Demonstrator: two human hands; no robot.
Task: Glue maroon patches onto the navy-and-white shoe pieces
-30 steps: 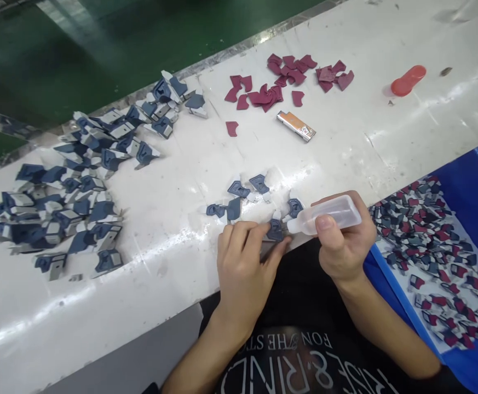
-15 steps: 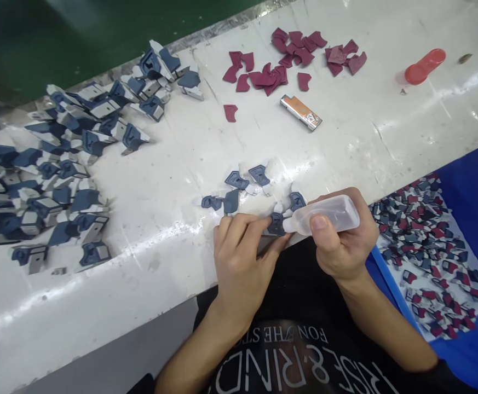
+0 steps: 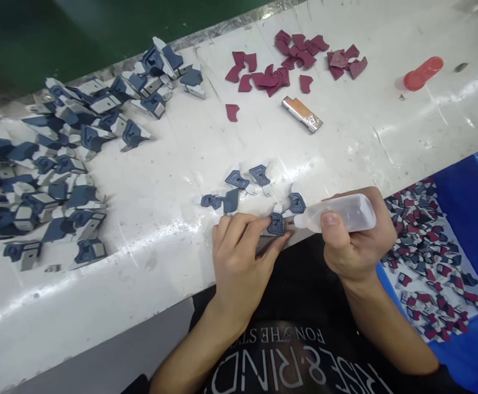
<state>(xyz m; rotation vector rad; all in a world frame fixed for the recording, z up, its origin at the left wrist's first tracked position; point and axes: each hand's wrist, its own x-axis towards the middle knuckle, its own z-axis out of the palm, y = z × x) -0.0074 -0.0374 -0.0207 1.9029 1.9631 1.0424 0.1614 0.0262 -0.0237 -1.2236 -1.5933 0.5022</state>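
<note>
My left hand point(image 3: 241, 257) pinches a small blue and grey plastic part point(image 3: 276, 224) between thumb and fingers at the table's near edge. In my right hand point(image 3: 357, 241) is a clear squeeze bottle point(image 3: 341, 213), lying nearly level with its nozzle toward that part, a short gap apart. Just beyond my fingers lie several more blue and grey parts, among them one point(image 3: 297, 203) right by the held one and another point(image 3: 259, 174) farther out. What fluid the bottle contains, I cannot make out.
A large heap of blue and grey parts point(image 3: 58, 191) covers the table's left side. Maroon pieces point(image 3: 269, 78), an orange lighter point(image 3: 303, 114) and a red plastic item point(image 3: 423, 74) lie toward the back. At right, a blue bin point(image 3: 468, 202) holds many maroon and blue parts point(image 3: 431, 273).
My right hand has drawn the bottle to the right, so its nozzle has come away from the part. My left hand keeps its grip in nearly the same place.
</note>
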